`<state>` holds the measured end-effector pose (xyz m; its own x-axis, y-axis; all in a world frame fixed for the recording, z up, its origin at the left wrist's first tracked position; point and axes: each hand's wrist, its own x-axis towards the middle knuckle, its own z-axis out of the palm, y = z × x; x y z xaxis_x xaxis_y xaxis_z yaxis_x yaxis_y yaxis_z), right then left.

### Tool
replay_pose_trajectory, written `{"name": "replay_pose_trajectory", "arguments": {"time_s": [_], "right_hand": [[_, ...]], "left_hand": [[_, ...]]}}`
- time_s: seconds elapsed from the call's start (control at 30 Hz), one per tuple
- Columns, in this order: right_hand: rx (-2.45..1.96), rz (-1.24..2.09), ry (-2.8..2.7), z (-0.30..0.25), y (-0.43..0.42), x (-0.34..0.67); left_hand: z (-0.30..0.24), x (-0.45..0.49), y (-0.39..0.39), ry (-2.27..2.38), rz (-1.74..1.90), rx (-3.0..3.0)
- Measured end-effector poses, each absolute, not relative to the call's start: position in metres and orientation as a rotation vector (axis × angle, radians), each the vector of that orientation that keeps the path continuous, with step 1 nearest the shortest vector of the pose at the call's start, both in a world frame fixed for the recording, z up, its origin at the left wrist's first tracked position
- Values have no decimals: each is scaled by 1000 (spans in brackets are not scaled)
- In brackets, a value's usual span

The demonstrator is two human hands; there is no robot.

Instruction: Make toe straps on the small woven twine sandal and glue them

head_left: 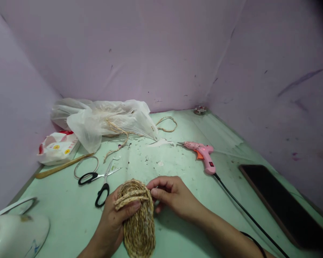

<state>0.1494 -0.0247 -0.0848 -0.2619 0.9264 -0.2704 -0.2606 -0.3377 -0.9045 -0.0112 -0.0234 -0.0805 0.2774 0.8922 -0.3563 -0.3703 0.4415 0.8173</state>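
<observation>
An oval slipper-sole-shaped piece of coiled straw braid (140, 229) is held up near the bottom middle of the head view. My left hand (114, 218) is closed around its left side, thumb pressed on top beside a short folded end of braid (130, 199). My right hand (174, 195) pinches at the upper right edge of the piece, thumb and forefinger together; the exact bit between the fingertips is hard to see. Open black-handled scissors (105, 175) lie just beyond my left hand. To the right rests a pink glue gun (200, 152) on its side, nozzle pointing left.
A white plastic bag (113, 118) with straw cord (121, 132) trailing out lies at the back. On the left are a tissue pack (59, 146), a wooden stick (64, 166), a wire ring (82, 165) and a white object (16, 234). A phone (282, 204) and black cable (239, 204) occupy the right.
</observation>
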Motion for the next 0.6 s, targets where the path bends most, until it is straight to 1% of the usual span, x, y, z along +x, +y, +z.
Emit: {"name": "replay_pose_trajectory", "arguments": {"time_s": [0.27, 0.6], "right_hand": [[-1035, 1779, -926, -85, -25, 150], [-1032, 1688, -905, -82, -26, 147]], "left_hand": [[-74, -3, -29, 980, 972, 622], [-83, -10, -24, 892, 891, 664]]}}
